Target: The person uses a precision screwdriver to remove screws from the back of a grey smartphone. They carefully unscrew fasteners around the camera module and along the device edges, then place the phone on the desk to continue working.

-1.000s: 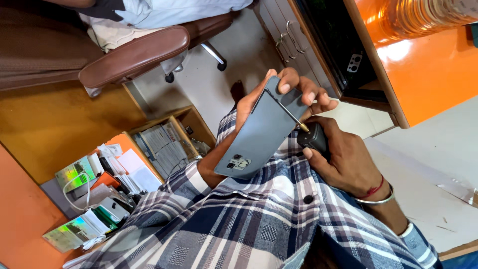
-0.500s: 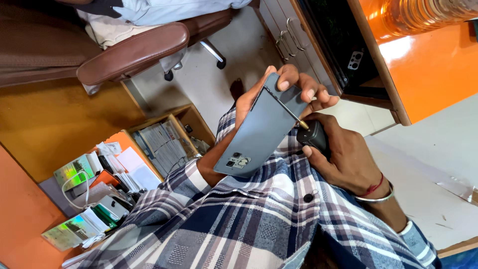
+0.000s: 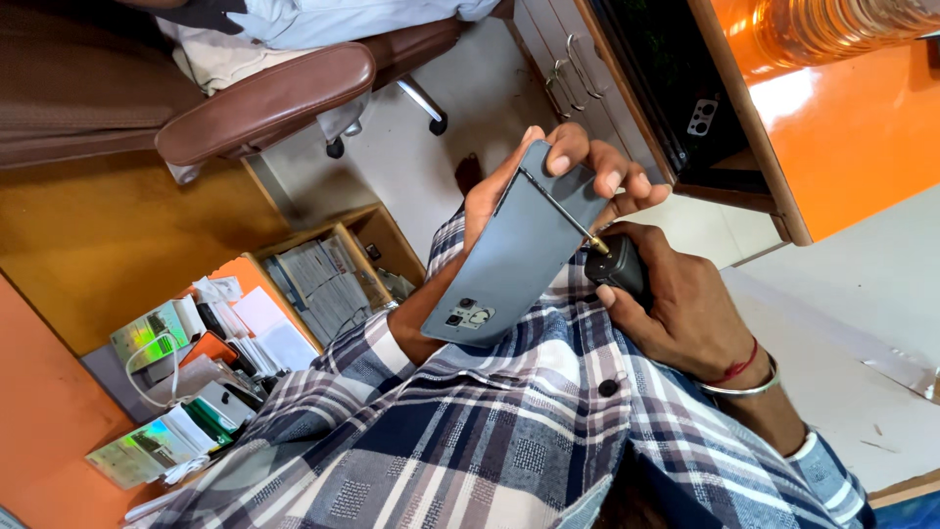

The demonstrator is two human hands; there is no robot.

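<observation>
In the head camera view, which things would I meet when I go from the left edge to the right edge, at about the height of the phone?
Stack of small boxes and papers → grey phone, back side up, held by the left hand → thin screwdriver → right hand → white tabletop.

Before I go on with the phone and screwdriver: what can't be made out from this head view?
- Screwdriver: its handle is wrapped by the right hand; only the thin shaft shows.
- Where the tip meets the phone: too small to tell.
- Phone's screen side: turned away from the camera.
- Left hand: palm hidden behind the phone.
- Boxes in the floor shelf: contents too small.
</observation>
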